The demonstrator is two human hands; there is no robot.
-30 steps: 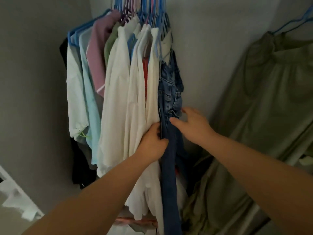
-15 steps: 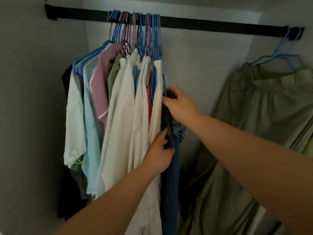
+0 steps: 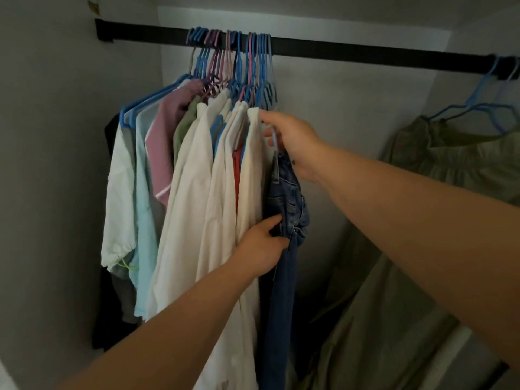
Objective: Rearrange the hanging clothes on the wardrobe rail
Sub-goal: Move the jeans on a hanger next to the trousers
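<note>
A black wardrobe rail (image 3: 351, 53) runs across the top. Several garments hang bunched at its left part on blue and pink hangers (image 3: 242, 66): white, light blue, pink, green and red tops (image 3: 197, 178). Blue jeans (image 3: 284, 249) hang at the right end of the bunch. My right hand (image 3: 292, 142) grips the blue hanger at the top of the jeans. My left hand (image 3: 261, 249) sits lower, fingers pushed between the white top and the jeans, pinching the denim.
An olive green garment (image 3: 450, 170) hangs alone on a blue hanger (image 3: 478, 108) at the rail's right end. A long bare stretch of rail lies between it and the bunch. Grey wardrobe walls close in on the left and behind.
My right hand has climbed from the jeans' waist up to the hanger. The view has tilted up, bringing the rail into sight. My left hand stays on the jeans.
</note>
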